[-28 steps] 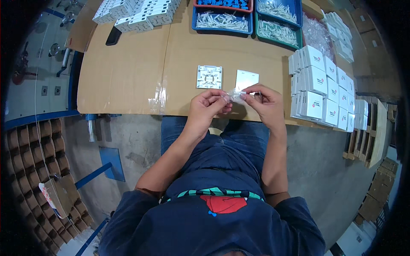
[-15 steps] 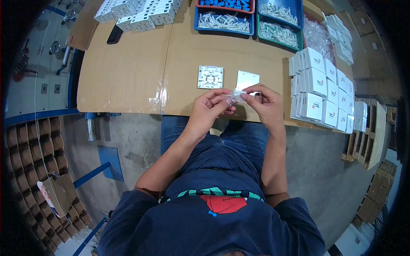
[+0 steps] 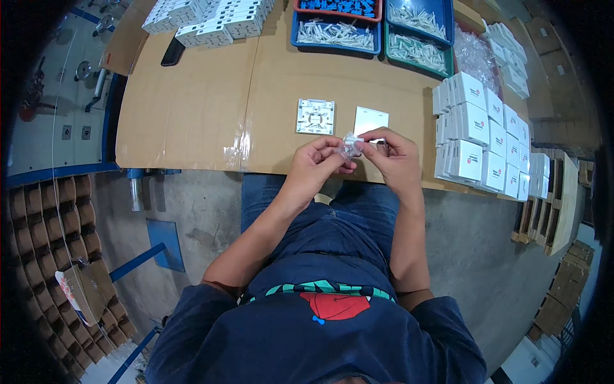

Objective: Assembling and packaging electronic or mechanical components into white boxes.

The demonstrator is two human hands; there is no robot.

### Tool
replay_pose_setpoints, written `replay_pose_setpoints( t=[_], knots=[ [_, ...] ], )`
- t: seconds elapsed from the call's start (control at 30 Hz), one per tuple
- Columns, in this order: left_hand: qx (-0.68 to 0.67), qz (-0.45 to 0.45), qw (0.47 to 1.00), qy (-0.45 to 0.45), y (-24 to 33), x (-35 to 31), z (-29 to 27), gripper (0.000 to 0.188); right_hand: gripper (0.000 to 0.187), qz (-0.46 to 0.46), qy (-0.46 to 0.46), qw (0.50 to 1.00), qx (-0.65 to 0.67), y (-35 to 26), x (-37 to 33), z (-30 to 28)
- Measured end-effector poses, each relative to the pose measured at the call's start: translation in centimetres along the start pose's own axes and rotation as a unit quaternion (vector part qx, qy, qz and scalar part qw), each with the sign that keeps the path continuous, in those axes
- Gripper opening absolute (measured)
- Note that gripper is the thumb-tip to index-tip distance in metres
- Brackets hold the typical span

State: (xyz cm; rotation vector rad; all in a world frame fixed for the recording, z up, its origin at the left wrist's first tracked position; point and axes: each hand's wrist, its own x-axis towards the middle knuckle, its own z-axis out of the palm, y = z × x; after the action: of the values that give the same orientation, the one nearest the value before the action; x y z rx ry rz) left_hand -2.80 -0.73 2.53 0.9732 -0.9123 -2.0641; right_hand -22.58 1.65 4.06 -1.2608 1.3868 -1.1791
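Observation:
A small crinkled clear plastic bag (image 3: pixel 350 144) with something white in it is held between my hands, just over the table's near edge. My left hand (image 3: pixel 313 161) pinches the bag's left side, its fingers curled. On the other side, my right hand (image 3: pixel 398 160) grips the bag's upper right part between thumb and forefinger. Fingers hide much of the contents, so I cannot make out their shape. Beyond my left hand lies a square white plastic frame (image 3: pixel 315 116) with an open centre. A flat white square plate (image 3: pixel 371 120) lies beyond my right hand, its near edge partly covered by it.
Cardboard covers the table (image 3: pixel 192 109). At the back stand a red tray (image 3: pixel 339 15) of blue plugs, a blue tray (image 3: pixel 336 47) of white plugs and a green tray (image 3: pixel 419 62). White boxes (image 3: pixel 473 121) are stacked at right. A black phone (image 3: pixel 173 51) lies back left.
The bag has risen slightly and more of its clear film shows between my fingers. My right hand has shifted a little to the left. The frame and plate stay put.

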Motion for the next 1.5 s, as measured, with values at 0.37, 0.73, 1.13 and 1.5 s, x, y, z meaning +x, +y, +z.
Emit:
replay_pose_setpoints(
  t=[0.37, 0.73, 1.13, 1.5],
  knots=[
    [0.073, 0.046, 0.996, 0.035, -0.5, 0.2, -0.6, 0.016, 0.016, -0.041, 0.001, 0.998, -0.038, -0.4, 0.0, 0.7],
    [0.058, 0.058, 0.996, 0.033, -0.5, 0.1, -0.9, 0.016, 0.015, -0.052, -0.008, 0.997, -0.052, 0.1, 0.1, 1.0],
    [0.000, 0.004, 0.999, 0.033, -0.1, 0.1, -0.6, 0.024, 0.015, -0.035, 0.010, 0.998, -0.060, -0.5, 0.1, 0.6],
    [0.043, -0.005, 0.999, 0.030, -0.5, 0.2, -1.0, 0.022, 0.016, -0.036, -0.018, 0.996, -0.085, 0.0, 0.1, 0.2]
  ],
)
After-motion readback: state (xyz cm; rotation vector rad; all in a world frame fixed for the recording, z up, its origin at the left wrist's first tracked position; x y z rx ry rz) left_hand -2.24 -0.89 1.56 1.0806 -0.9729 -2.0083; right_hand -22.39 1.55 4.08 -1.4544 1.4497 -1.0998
